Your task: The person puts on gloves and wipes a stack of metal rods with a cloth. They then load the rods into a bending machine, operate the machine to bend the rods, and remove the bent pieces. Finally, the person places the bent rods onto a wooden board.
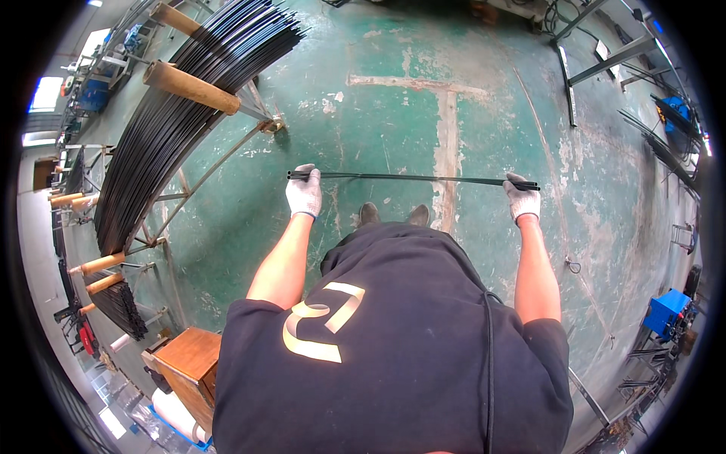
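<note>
A thin bundle of black strips (416, 178) is stretched level in front of me, above the floor. My left hand (304, 193), in a white glove, is closed round the bundle near its left end. Near the right end my right hand (522, 198), gloved the same way, grips it too. Short lengths of the strips stick out past both hands. How many strips there are is too fine to tell.
To my left, a rack with brown cylindrical arms (193, 87) carries a large stack of long black strips (155, 147). A wooden cabinet (195, 354) stands behind it. Metal frames (612, 60) and a blue box (667, 312) are on the right. The green floor (378, 113) is worn.
</note>
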Demonstrator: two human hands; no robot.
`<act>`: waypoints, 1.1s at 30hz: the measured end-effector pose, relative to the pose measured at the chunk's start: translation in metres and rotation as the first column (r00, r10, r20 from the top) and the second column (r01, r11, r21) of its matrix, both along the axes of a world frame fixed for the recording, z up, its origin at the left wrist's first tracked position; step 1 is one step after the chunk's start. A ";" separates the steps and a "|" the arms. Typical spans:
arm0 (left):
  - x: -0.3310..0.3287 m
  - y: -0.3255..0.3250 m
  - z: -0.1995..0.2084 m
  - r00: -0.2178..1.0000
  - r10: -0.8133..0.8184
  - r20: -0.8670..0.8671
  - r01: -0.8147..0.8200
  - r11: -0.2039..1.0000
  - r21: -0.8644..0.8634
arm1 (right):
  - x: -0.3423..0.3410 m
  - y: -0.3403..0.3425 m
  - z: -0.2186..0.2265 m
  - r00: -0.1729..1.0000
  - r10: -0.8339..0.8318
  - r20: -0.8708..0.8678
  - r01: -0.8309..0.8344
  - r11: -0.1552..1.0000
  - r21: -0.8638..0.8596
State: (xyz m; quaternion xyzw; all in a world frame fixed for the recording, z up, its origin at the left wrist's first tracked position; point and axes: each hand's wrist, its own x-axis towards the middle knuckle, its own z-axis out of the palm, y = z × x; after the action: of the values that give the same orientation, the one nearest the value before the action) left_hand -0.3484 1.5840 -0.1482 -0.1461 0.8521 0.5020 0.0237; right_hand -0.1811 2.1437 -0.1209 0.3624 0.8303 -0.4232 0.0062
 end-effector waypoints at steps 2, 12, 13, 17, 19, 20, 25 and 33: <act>0.001 0.000 0.000 1.000 -0.003 0.007 0.003 1.000 -0.009 | 0.001 -0.004 0.003 0.999 -0.032 -0.013 0.032 0.999 0.002; 0.001 -0.003 -0.004 1.000 -0.015 -0.027 0.014 1.000 -0.019 | 0.006 -0.008 0.001 0.986 -0.131 -0.108 0.126 0.991 -0.052; 0.001 -0.004 -0.005 0.999 -0.017 -0.032 0.017 1.000 -0.021 | 0.006 -0.008 -0.001 0.983 -0.139 -0.123 0.132 0.989 -0.065; 0.001 0.000 -0.003 1.000 -0.009 -0.030 0.008 1.000 -0.013 | 0.006 -0.008 -0.001 0.982 -0.163 -0.095 0.156 0.985 -0.079; 0.001 0.001 -0.001 1.000 -0.003 -0.028 0.003 1.000 -0.001 | 0.004 -0.010 0.004 0.984 -0.167 -0.056 0.163 0.984 -0.065; 0.001 0.002 -0.001 1.000 -0.004 -0.026 0.004 1.000 0.006 | 0.005 -0.008 0.001 0.983 -0.173 -0.066 0.168 0.983 -0.072; 0.002 0.003 0.001 0.999 -0.018 -0.036 0.019 1.000 0.012 | 0.008 -0.002 -0.013 0.976 -0.202 -0.086 0.193 0.976 -0.102; 0.003 0.010 0.015 0.998 -0.049 -0.028 0.047 0.998 -0.045 | 0.009 0.000 -0.008 0.974 -0.213 -0.073 0.202 0.971 -0.131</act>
State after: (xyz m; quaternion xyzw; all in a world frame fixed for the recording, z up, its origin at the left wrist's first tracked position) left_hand -0.3459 1.5944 -0.1332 -0.1187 0.8665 0.4845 0.0201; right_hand -0.1723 2.1432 -0.1291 0.4277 0.7598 -0.4869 -0.0517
